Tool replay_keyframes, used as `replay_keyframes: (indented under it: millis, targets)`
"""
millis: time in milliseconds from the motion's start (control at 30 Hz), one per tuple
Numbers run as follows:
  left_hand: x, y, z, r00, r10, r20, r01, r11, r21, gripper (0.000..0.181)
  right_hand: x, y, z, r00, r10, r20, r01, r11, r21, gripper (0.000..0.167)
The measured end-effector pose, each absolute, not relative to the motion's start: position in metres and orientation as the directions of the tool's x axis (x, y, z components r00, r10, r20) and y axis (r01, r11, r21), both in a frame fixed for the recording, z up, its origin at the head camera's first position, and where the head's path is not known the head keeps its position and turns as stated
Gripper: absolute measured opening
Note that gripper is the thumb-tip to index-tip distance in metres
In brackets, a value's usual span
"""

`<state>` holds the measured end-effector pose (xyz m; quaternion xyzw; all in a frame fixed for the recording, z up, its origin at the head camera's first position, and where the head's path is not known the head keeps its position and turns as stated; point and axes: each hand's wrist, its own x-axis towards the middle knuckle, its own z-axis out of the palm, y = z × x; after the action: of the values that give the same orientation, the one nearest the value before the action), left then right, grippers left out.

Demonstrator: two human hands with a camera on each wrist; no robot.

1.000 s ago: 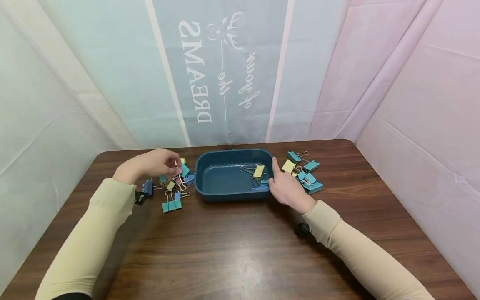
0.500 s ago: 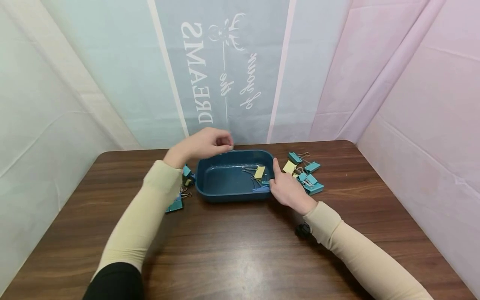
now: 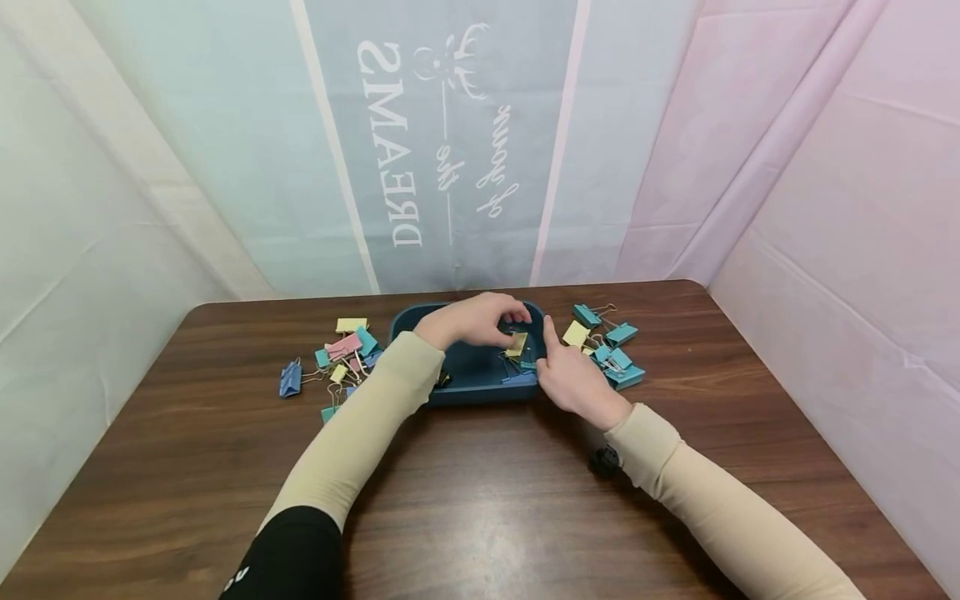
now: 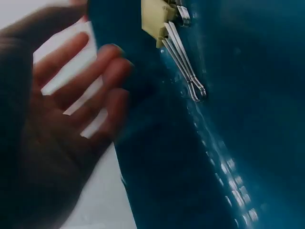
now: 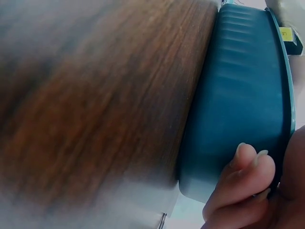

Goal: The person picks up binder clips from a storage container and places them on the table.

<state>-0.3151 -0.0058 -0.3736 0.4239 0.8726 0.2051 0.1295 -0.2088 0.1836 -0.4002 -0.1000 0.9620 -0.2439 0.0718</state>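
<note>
My left hand reaches over the right half of a dark teal plastic tray. Its fingers are loosely bent and apart, with nothing visible between them in the left wrist view. Close by, inside the tray, lies a yellow binder clip with silver wire handles. A blue binder clip lies near the tray's right end, beside a partly hidden teal one. My right hand holds the tray's right end, index finger along the rim. In the right wrist view its other fingers curl against the outer wall.
On the wooden table, left of the tray, lie mixed binder clips, including a pink one and a blue one. Teal clips and a yellow clip lie to the right. A printed cloth hangs behind.
My left hand has left the left-hand clips, passed over the tray's far rim and come down at its right half. My right hand has stayed on the tray's end.
</note>
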Motion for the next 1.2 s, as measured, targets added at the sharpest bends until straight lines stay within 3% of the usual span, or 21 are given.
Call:
replay_keyframes:
  millis: [100, 300, 767, 933, 1200]
  targets:
    - [-0.316, 0.001, -0.381, -0.597, 0.789, -0.149, 0.693, 0.6, 0.401, 0.047, -0.208, 0.183, -0.399, -0.968, -0.23, -0.099, -0.154, 0.859, -0.489, 0.071]
    - [-0.316, 0.008, -0.386, -0.569, 0.794, -0.214, 0.718, 0.607, 0.342, 0.04, -0.208, 0.184, -0.398, -0.969, -0.22, -0.109, -0.137, 0.852, -0.505, 0.072]
    - [-0.316, -0.001, -0.379, -0.616, 0.777, -0.13, 0.686, 0.61, 0.396, 0.035, -0.21, 0.183, -0.4, -0.97, -0.213, -0.114, -0.129, 0.855, -0.501, 0.072]
    - [-0.315, -0.018, -0.353, -0.627, 0.778, -0.034, 0.684, 0.571, 0.455, 0.039, -0.21, 0.184, -0.4, -0.972, -0.211, -0.107, -0.135, 0.864, -0.484, 0.072]
    - [-0.304, -0.067, -0.308, -0.669, 0.736, 0.101, 0.698, 0.577, 0.425, 0.036, -0.21, 0.182, -0.4, -0.974, -0.207, -0.091, -0.14, 0.87, -0.472, 0.072]
